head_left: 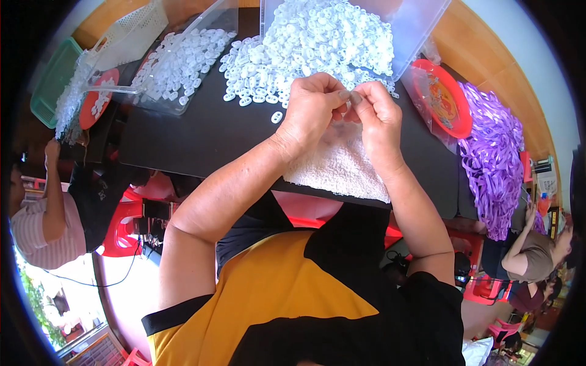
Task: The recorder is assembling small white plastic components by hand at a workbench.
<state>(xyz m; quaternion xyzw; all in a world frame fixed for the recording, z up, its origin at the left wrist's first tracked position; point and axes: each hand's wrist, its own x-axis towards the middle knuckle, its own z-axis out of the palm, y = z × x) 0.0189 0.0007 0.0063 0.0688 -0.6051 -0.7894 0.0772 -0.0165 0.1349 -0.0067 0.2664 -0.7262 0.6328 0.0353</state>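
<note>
- one white cloth [336, 171]
- white pieces [323, 43] beyond the cloth, too many to count
- two red trays [462, 107], one either side of the cloth
- one green basket [46, 85], one white basket [137, 33], left of the cloth

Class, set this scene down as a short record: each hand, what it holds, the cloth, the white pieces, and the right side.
Left hand: pinching, fingertips close to the other hand's
Right hand: pinching
Held item: too small and hidden to tell
Cloth: white, below the hands
White pieces: heaped in and in front of a clear tub
Loose piece: on the dark table
Right side: red dish, purple ribbons
</note>
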